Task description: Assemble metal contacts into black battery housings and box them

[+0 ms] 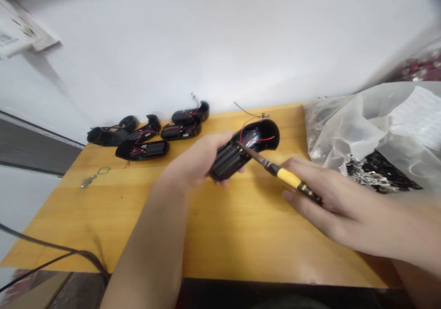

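Note:
My left hand [196,157] is wrapped round the lower end of a black plastic battery housing [229,162], tilted above the table. Its long slots face up, and thin red wires [258,139] loop over its rounded end. In my right hand [320,194] is a hand tool with a yellow-and-black handle [289,178] and a narrow metal blade. The blade's tip meets or hovers over the inner end of the slots; I cannot tell whether it touches. Just behind the housing, a small metal contact with a black wire [257,115] shows near the table's back edge.
Several similar black housings [148,148] with red wires lie at the back left of the wooden table [223,240]. A small metal piece with a green loop [90,180] rests farther left. Clear plastic bags [344,120] of small metal and black parts occupy the right. Black cables [69,251] hang lower left.

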`<act>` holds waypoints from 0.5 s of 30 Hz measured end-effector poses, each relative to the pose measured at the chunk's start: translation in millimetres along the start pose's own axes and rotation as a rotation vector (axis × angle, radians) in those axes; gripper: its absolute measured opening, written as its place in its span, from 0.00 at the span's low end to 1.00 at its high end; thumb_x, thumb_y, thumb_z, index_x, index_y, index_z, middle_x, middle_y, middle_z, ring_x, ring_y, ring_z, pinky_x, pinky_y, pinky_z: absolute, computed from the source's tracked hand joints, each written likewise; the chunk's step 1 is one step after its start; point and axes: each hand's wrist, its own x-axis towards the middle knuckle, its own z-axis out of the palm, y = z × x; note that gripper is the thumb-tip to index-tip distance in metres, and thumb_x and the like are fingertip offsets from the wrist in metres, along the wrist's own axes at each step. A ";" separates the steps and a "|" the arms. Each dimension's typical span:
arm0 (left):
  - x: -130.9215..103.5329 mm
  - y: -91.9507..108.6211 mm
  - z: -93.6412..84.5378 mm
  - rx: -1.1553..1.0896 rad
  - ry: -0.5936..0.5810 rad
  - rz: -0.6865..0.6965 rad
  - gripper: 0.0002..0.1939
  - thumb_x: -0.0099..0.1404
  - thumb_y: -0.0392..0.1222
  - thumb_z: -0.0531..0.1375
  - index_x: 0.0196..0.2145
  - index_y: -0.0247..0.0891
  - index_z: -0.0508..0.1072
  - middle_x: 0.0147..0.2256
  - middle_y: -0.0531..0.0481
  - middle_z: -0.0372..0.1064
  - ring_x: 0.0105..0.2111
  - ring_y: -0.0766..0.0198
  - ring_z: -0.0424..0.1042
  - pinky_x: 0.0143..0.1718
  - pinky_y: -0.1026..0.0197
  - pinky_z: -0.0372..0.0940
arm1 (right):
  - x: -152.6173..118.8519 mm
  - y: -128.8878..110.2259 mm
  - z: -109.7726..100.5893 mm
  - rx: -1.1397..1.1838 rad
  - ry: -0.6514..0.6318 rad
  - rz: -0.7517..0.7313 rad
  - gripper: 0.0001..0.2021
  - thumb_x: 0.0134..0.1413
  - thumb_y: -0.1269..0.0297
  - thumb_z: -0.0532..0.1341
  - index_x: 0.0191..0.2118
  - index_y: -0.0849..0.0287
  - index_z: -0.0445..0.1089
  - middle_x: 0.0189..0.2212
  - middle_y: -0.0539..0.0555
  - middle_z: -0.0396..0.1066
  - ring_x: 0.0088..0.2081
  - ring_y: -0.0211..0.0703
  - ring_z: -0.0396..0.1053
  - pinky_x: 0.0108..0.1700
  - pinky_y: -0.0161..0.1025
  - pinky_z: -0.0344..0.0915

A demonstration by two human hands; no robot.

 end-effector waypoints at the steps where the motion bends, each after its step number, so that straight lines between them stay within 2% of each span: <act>1: 0.0 0.1 -0.1 0.000 -0.001 0.000 0.26 0.75 0.56 0.49 0.37 0.32 0.76 0.29 0.38 0.79 0.14 0.64 0.69 0.14 0.64 0.61 | 0.1 0.5 0.6 0.007 -0.008 0.010 0.10 0.73 0.56 0.56 0.42 0.56 0.69 0.40 0.58 0.75 0.41 0.52 0.77 0.39 0.45 0.76; 4: 0.4 0.4 0.5 0.003 -0.010 0.016 0.25 0.75 0.57 0.49 0.39 0.33 0.76 0.30 0.38 0.79 0.15 0.64 0.69 0.14 0.64 0.61 | 0.3 3.1 2.4 0.024 -0.009 0.030 0.16 0.76 0.51 0.54 0.39 0.55 0.68 0.39 0.57 0.73 0.41 0.51 0.75 0.39 0.45 0.74; 8: 2.4 -1.0 1.6 -0.005 0.020 0.008 0.26 0.76 0.56 0.48 0.39 0.33 0.76 0.30 0.39 0.78 0.15 0.64 0.68 0.15 0.62 0.62 | 2.1 4.7 5.2 0.006 0.012 0.037 0.17 0.78 0.50 0.52 0.42 0.56 0.68 0.42 0.58 0.71 0.43 0.51 0.73 0.43 0.47 0.73; 11: 3.4 -2.0 2.8 -0.017 0.036 0.026 0.25 0.76 0.55 0.48 0.39 0.34 0.76 0.30 0.40 0.79 0.16 0.64 0.68 0.16 0.63 0.64 | 4.9 2.9 6.2 0.002 0.012 0.051 0.18 0.78 0.51 0.50 0.42 0.58 0.68 0.41 0.58 0.68 0.41 0.50 0.72 0.44 0.50 0.71; 15: 2.8 0.9 7.9 -0.055 0.070 -0.035 0.28 0.78 0.55 0.45 0.37 0.33 0.75 0.29 0.40 0.78 0.14 0.67 0.65 0.14 0.65 0.58 | 6.6 2.8 9.3 -0.037 0.037 0.057 0.18 0.77 0.52 0.50 0.41 0.58 0.68 0.41 0.60 0.67 0.39 0.51 0.71 0.43 0.52 0.70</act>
